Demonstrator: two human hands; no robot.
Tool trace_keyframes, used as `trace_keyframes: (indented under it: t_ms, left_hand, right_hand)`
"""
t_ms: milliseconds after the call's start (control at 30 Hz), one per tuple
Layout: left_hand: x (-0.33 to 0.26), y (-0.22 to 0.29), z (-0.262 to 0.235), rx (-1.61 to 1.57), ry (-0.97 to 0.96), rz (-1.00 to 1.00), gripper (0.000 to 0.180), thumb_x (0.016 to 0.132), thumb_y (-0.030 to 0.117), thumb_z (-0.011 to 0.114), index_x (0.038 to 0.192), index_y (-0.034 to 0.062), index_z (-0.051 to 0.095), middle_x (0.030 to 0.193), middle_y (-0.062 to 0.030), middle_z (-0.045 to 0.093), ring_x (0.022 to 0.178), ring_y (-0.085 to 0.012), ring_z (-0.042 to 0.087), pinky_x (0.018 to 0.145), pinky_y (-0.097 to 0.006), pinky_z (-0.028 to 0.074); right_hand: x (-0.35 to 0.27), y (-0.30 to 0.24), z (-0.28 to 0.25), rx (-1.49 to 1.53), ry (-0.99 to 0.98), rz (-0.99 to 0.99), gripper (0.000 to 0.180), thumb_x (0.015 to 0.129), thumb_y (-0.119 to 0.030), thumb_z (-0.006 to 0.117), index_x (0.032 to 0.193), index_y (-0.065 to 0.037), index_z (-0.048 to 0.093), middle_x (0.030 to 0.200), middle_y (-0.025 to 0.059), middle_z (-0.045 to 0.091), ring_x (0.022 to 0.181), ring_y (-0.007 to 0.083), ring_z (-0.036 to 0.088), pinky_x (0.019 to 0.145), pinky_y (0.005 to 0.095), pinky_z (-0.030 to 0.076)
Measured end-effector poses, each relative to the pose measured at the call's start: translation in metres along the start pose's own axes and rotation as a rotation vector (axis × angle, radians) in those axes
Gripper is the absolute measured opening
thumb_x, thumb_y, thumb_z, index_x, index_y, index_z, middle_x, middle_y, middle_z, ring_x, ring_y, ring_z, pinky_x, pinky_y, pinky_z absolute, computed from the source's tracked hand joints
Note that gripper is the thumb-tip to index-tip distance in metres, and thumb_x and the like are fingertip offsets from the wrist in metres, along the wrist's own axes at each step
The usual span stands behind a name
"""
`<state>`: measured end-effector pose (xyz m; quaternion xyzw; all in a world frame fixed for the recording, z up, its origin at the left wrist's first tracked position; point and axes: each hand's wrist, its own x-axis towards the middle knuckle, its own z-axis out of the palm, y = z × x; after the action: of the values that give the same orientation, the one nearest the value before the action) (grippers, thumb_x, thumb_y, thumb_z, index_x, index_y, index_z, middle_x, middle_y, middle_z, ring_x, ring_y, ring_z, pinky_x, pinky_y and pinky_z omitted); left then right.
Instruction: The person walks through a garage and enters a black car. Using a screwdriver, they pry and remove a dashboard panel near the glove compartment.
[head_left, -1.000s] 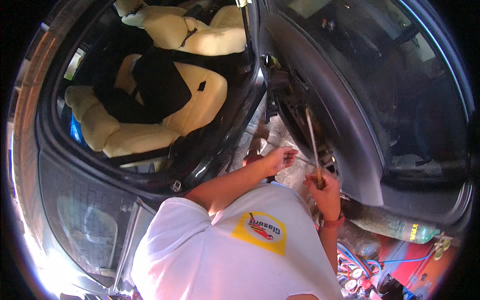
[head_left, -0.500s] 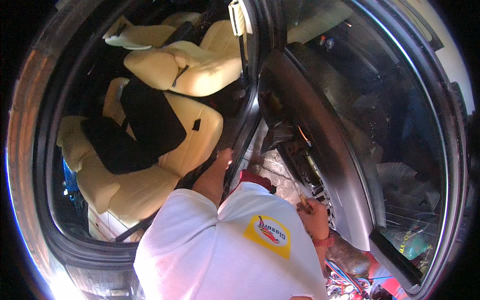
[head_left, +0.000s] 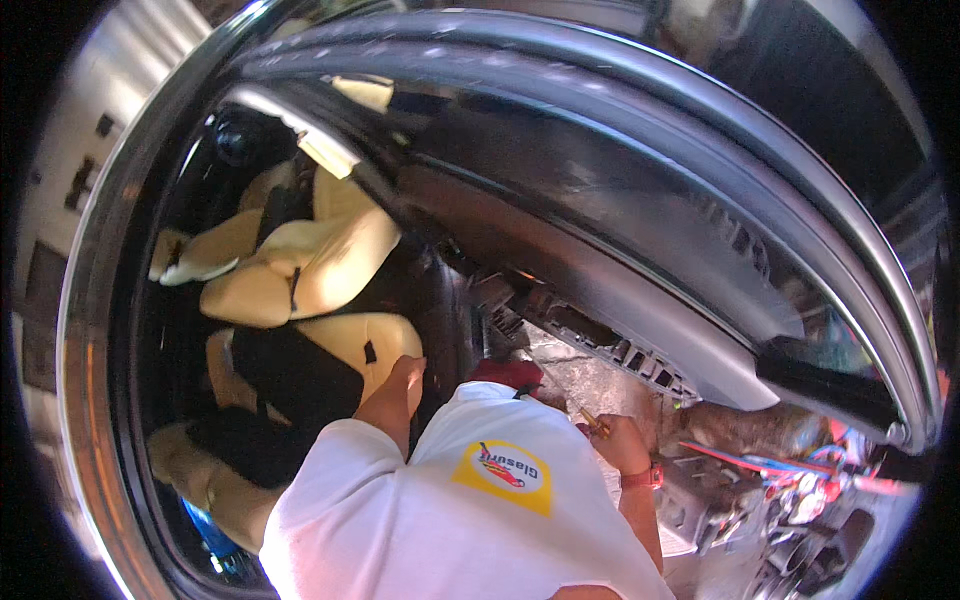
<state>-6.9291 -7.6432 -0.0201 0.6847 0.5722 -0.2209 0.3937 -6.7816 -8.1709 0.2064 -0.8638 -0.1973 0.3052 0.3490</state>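
Observation:
My left hand (head_left: 409,374) reaches in at the door opening, by the edge of a cream car seat (head_left: 385,330); its fingers are hidden, so I cannot tell whether it touches the seat. Near my right side, my right hand (head_left: 622,444) is closed around a thin, yellowish-brown stick-like tool (head_left: 594,424), whose exact kind I cannot make out. A red band circles that wrist. Just beyond the right hand runs the lower edge of the open car door's dark inner panel (head_left: 600,285), where slots and brackets show.
Black covers (head_left: 290,370) lie over part of the cream seats. The door's window frame (head_left: 700,100) arches across the top and right. At the lower right, red and blue hoses or cables (head_left: 730,456) lie on the floor beside a grey plastic part (head_left: 690,505) and several loose items.
The view has turned, bringing the open door across the top and the clutter at lower right into sight. My left hand is now nearer the seat; the right hand still holds the thin tool.

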Motion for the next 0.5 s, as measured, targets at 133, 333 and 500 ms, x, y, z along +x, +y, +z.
trace_keyframes:
  t_ms: [133, 333, 500]
  left_hand:
    - [0.048, 0.058, -0.015, 0.469, 0.009, 0.134, 0.038, 0.095, 0.036, 0.058, 0.108, 0.0042, 0.074, 0.113, -0.0189, 0.072, 0.106, -0.0340, 0.068, 0.089, -0.047, 0.051]
    - [0.046, 0.148, -0.032, 0.729, -0.083, 0.404, 0.041, 0.095, 0.038, 0.057, 0.111, 0.0041, 0.073, 0.115, -0.0196, 0.071, 0.108, -0.0348, 0.067, 0.090, -0.047, 0.051]
    - [0.043, 0.182, -0.015, 1.036, -0.245, 0.519, 0.043, 0.094, 0.040, 0.057, 0.112, 0.0040, 0.072, 0.116, -0.0202, 0.070, 0.110, -0.0355, 0.067, 0.091, -0.047, 0.051]
  right_hand:
    - [-0.020, 0.021, 0.013, 0.120, 0.096, 0.063, 0.022, 0.080, -0.022, 0.075, 0.084, -0.001, 0.070, 0.078, 0.0234, 0.067, 0.069, 0.0384, 0.065, 0.065, 0.0454, 0.050]
    - [0.003, 0.059, 0.075, 0.041, 0.082, 0.224, 0.030, 0.080, -0.032, 0.070, 0.088, -0.003, 0.074, 0.078, 0.0217, 0.070, 0.073, 0.0376, 0.068, 0.069, 0.0466, 0.054]
    - [0.017, 0.028, 0.118, 0.189, -0.070, 0.426, 0.025, 0.076, -0.025, 0.064, 0.084, -0.005, 0.076, 0.075, 0.0141, 0.074, 0.073, 0.0316, 0.072, 0.069, 0.0433, 0.058]
